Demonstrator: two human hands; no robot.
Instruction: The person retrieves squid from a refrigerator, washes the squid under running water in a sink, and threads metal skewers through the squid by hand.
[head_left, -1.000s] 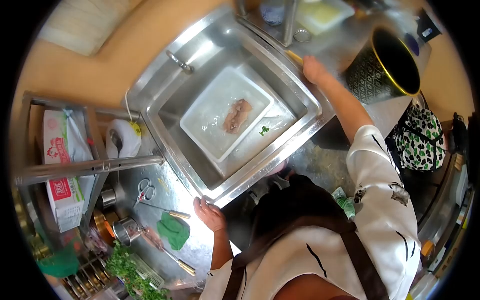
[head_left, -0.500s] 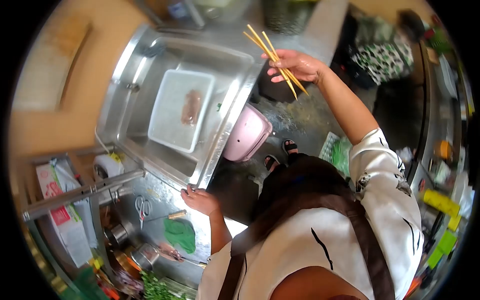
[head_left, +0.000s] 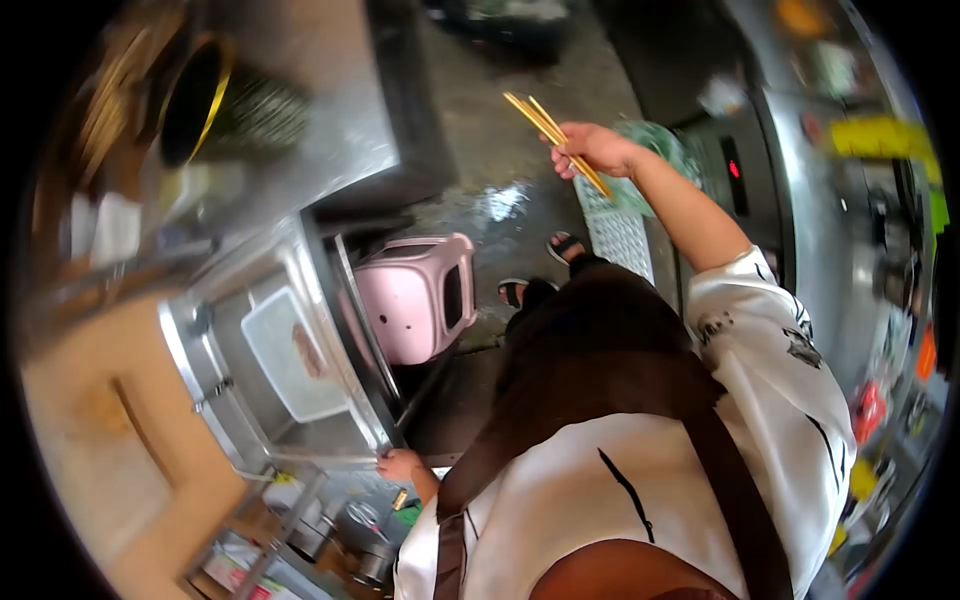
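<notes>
My right hand (head_left: 597,150) is closed around several wooden chopsticks (head_left: 540,120), held out over the floor with their ends fanned apart. My left hand (head_left: 402,466) rests on the near corner of the metal sink (head_left: 365,415), fingers lying over its rim. Inside the sink sits a white plastic tub (head_left: 285,385) with a brownish-pink piece of food (head_left: 307,350) in it, too blurred to name. Close to my left hand, on the metal counter, lie a green cloth (head_left: 408,513) and a pair of scissors (head_left: 362,514), both small in view.
Below the sink's edge stands a pink plastic object (head_left: 415,310) with dark openings. A white perforated crate (head_left: 622,245) and a green plastic bag (head_left: 665,165) are on the floor. A metal counter (head_left: 340,120) carries a tall dark basket (head_left: 250,115). Metal equipment (head_left: 755,220) stands at the right.
My view has turned to the right, so the sink sits lower and further left. The chopsticks stay in my right hand, now above the crate and bag. My left hand remains at the sink's corner.
</notes>
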